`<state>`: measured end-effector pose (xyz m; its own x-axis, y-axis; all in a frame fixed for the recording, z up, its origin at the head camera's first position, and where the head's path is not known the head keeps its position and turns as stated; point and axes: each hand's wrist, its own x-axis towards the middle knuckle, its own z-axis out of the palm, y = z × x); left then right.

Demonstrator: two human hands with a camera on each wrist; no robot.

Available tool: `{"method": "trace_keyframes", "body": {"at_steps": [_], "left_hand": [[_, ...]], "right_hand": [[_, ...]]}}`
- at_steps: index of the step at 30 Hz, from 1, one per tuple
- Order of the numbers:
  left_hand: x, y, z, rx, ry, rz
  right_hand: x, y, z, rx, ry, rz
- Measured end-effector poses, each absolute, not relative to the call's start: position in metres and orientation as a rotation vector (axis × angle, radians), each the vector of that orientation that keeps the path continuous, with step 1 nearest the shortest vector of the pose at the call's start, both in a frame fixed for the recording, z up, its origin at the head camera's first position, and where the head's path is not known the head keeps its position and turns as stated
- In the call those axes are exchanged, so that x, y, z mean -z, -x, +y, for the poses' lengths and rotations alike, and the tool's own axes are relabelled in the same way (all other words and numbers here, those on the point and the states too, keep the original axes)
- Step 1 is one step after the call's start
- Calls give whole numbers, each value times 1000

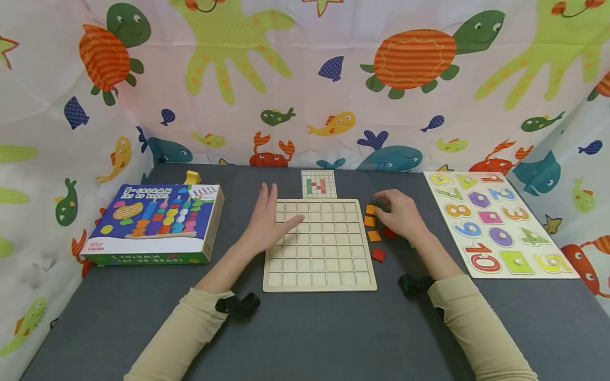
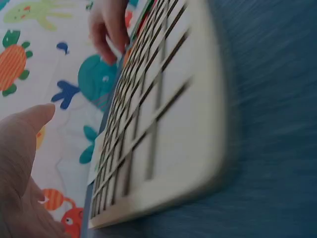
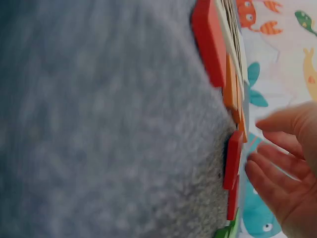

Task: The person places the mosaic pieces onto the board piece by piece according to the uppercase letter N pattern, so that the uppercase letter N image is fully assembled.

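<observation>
A pale wooden grid board (image 1: 320, 264) lies flat on the grey table, its squares bare. My left hand (image 1: 264, 225) is spread at its upper left, thumb reaching over the grid; the left wrist view shows the thumb (image 2: 37, 119) apart from the board. To the right of the board sit several orange tiles (image 1: 369, 221) and a red tile (image 1: 378, 254). My right hand (image 1: 402, 214) hovers beside them with bent fingers, partly covering another red tile (image 1: 391, 233). In the right wrist view nothing shows between its thumb and fingers, and green tiles (image 3: 227, 230) appear low down.
A small pattern card (image 1: 319, 184) with coloured squares lies behind the board. At left stands a bead set box (image 1: 152, 225), with a yellow piece (image 1: 193, 178) behind it. A number and shape puzzle board (image 1: 500, 225) lies at right. Printed cloth walls the table's back and sides.
</observation>
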<state>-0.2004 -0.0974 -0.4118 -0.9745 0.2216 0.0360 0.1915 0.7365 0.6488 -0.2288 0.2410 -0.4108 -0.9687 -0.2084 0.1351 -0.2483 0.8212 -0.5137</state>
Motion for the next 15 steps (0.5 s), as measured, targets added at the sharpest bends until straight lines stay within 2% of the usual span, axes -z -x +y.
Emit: {"method": "trace_keyframes", "body": {"at_steps": [3,8,15], "left_hand": [[420,177,-103,-1090,-407,2740],[430,146,-121,-868,-548,2692],[436,130,-138,-772,-732,2674]], "right_hand": [[414,229,244,-867,-412,-2963],[415,233,245,-843,-475,-2978],[411,232,237,-896,-464,-2900]]}}
